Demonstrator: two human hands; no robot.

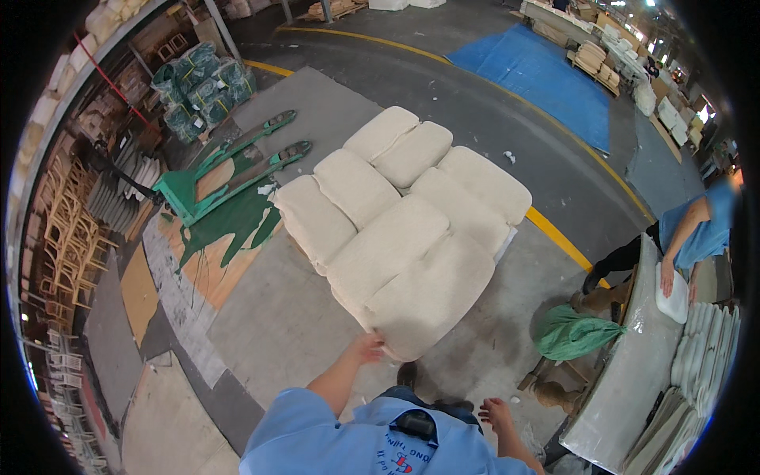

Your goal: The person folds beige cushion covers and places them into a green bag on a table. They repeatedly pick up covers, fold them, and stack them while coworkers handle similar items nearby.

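A pile of puffy cream cushions (pixel 388 226) lies in front of me, its pieces packed side by side in rows. My left hand (pixel 369 348) is at the near corner of the closest cushion (pixel 431 293), its fingers closed on the edge; part of the fingers is hard to make out. Lower right, my right hand (pixel 496 413) hangs beside my body, away from the pile. Its fingers are loosely bent and apart, and nothing shows in them.
Left of the pile stands a green pallet jack (pixel 190 194), with green wrapped bundles (pixel 202 87) beyond. On the right, a person in blue (pixel 697 226) handles a white pad (pixel 673 293) at a table (pixel 617 412). A green sack (pixel 574 332) sits beside that table.
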